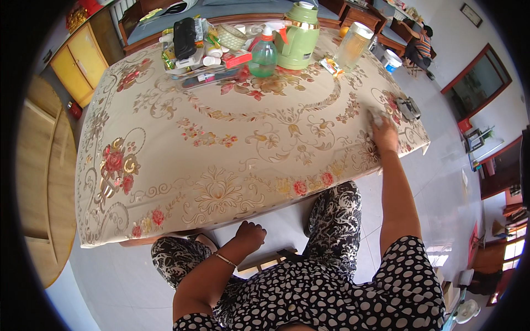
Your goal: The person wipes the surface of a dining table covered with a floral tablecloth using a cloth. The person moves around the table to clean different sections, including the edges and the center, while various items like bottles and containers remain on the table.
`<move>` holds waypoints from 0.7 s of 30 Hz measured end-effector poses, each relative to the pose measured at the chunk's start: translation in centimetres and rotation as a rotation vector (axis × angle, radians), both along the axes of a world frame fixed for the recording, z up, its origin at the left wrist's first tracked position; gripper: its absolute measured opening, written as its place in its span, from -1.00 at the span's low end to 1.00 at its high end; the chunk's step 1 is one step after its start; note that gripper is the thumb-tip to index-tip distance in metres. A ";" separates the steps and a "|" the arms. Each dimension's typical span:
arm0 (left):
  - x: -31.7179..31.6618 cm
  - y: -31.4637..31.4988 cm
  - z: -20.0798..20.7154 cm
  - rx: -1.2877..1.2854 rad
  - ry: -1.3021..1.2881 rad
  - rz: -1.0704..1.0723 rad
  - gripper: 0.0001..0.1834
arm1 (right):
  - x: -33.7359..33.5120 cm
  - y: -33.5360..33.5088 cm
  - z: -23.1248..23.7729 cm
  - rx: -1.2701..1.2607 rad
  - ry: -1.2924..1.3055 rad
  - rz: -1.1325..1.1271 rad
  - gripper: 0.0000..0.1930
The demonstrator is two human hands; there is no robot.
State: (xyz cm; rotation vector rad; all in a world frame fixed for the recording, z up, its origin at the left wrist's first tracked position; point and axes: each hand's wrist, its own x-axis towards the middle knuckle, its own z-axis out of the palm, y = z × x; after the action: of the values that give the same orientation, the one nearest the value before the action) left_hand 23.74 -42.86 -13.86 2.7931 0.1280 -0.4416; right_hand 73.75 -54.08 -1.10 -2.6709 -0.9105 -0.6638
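My right hand (pixel 385 135) reaches out over the right end of the table, its fingers pressing a crumpled greyish cloth (pixel 376 117) onto the flowered tablecloth (pixel 232 149). Motion smears the cloth and the fingertips. Just right of it, by the table's edge, lies a small dark grey object (pixel 408 108) whose kind I cannot make out. My left hand (pixel 251 236) is curled into a loose fist above my lap, in front of the near table edge, with nothing visible in it.
Along the far side stand a green thermos jug (pixel 298 41), a spray bottle with green liquid (pixel 263 58), a clear jar (pixel 354 47) and a heap with a black case (pixel 184 38). A round wooden board (pixel 47 176) leans at left. A person (pixel 419 47) sits far right.
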 end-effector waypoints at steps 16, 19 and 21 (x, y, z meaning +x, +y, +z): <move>-0.3 -0.9 0.7 -0.052 0.041 0.012 -0.77 | -11.1 15.7 1.5 -0.048 0.124 0.305 -0.47; -0.4 -0.7 0.8 -0.034 0.045 0.017 -0.75 | -14.7 19.5 2.0 -0.053 0.064 0.412 -0.52; -0.3 -0.7 0.8 -0.032 0.039 0.022 -0.75 | -15.1 20.8 1.9 -0.035 0.071 0.504 -0.55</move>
State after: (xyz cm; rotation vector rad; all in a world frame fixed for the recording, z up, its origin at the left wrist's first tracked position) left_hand 23.39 -43.51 -13.03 2.7504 0.1585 -0.4892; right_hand 58.63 -33.25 0.84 -2.3236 -1.5052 -0.4327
